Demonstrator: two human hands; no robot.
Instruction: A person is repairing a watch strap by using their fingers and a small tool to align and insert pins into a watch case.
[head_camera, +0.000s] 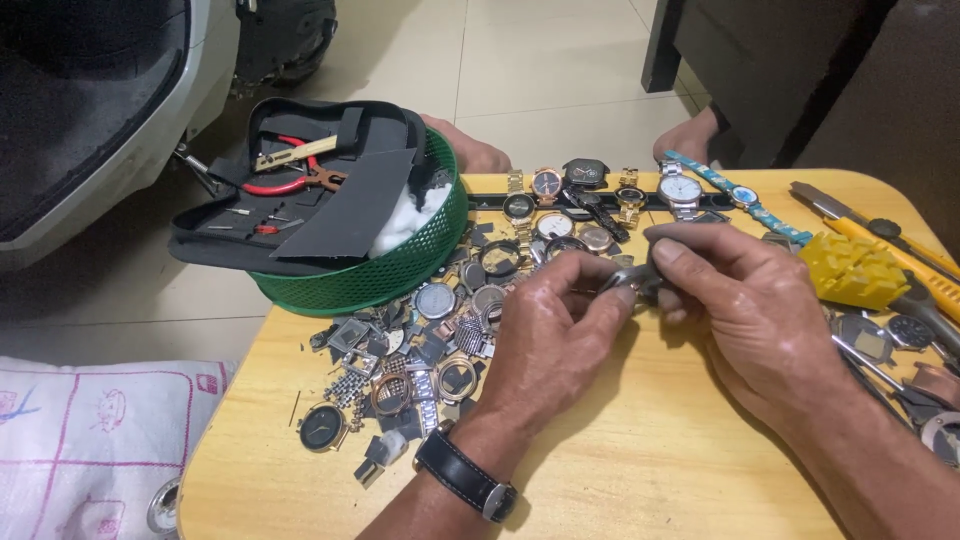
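While bent over table (640, 470), L hand (550, 335) & R hand (745, 300) pinching small metal watch part (628, 283) together; green basket (385, 275) w/ black tool pouch (300, 195), red pliers (290, 180).

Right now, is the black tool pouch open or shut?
Open. The black tool pouch lies spread across the green basket, showing its red pliers.

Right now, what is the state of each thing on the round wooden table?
Left hand: pinching small metal watch part.
Right hand: gripping the same part.
Green plastic basket: upright, holding black tool pouch.
Black tool pouch: open, red pliers inside.
Row of wristwatches: lying flat.
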